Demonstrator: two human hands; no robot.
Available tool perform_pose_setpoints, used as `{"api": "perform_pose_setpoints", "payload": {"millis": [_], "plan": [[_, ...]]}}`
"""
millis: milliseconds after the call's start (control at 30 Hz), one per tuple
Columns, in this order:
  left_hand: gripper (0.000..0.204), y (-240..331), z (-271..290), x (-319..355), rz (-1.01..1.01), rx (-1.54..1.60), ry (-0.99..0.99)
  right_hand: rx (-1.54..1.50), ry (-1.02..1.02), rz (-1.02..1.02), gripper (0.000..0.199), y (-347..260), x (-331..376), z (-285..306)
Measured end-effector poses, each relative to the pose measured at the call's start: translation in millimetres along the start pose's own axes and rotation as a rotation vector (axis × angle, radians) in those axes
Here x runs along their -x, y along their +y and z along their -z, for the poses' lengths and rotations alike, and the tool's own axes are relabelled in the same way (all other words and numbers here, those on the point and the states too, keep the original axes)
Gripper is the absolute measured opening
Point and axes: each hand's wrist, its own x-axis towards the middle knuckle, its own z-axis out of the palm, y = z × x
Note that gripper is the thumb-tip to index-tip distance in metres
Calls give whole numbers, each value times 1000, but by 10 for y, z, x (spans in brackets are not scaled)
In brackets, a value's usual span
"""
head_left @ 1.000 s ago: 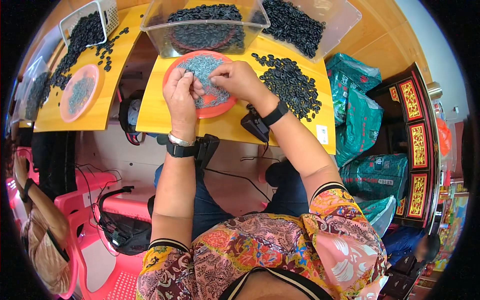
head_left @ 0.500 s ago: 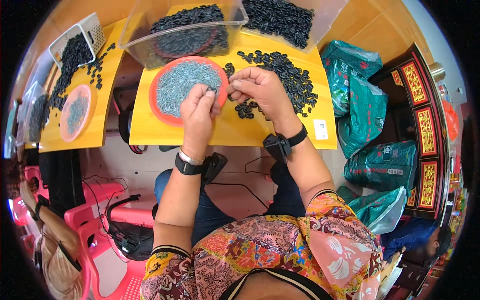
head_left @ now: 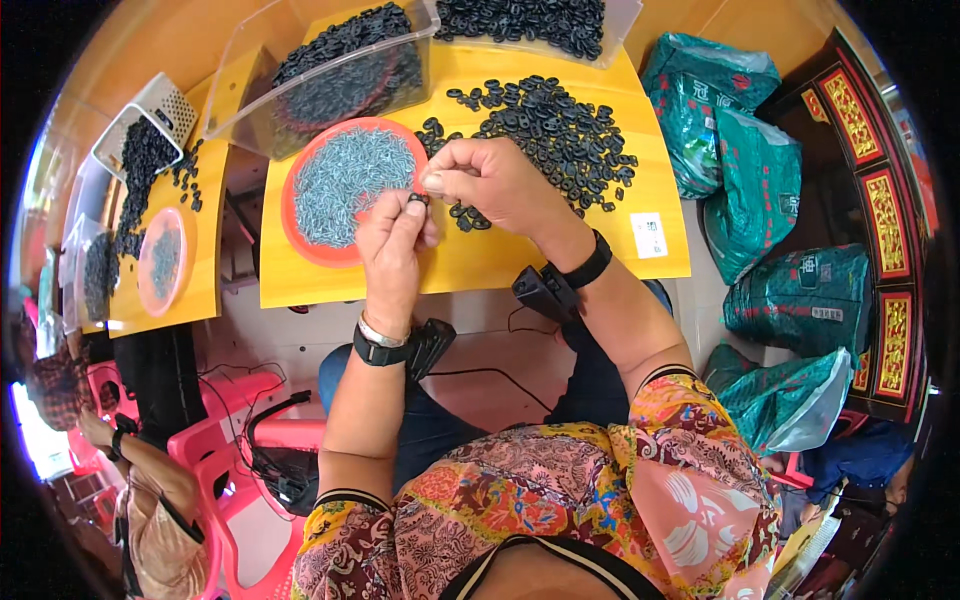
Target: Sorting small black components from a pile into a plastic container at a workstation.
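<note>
we see two hands close together over a yellow board (head_left: pixel 560 255). the left hand (head_left: pixel 392 235) pinches a small black ring (head_left: pixel 418 199) between its thumb and fingers. the right hand (head_left: pixel 490 180) has its fingertips pressed together right at that same ring, so both hands touch it. we cannot tell if the right hand holds something tiny too. just left of the hands sits a round red tray (head_left: pixel 345 190) full of little grey pieces. a pile of black rings (head_left: pixel 545 135) lies on the board just past the right hand. a clear tub (head_left: pixel 330 75) with more black rings stands behind the tray. green bags (head_left: pixel 740 190) lean at the right side.
</note>
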Motion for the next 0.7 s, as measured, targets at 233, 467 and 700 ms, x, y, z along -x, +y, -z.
{"api": "perform_pose_setpoints", "payload": {"millis": [233, 467, 700], "plan": [[12, -94, 22, 5, -16, -5, -27, 3, -32, -28, 13, -13, 8, -30], [12, -70, 12, 21, -24, -98, -20, 147, -41, -2, 13, -15, 14, 17], [11, -85, 32, 16, -30, -107, -25, 256, -56, -14, 14, -95, 36, 26]]}}
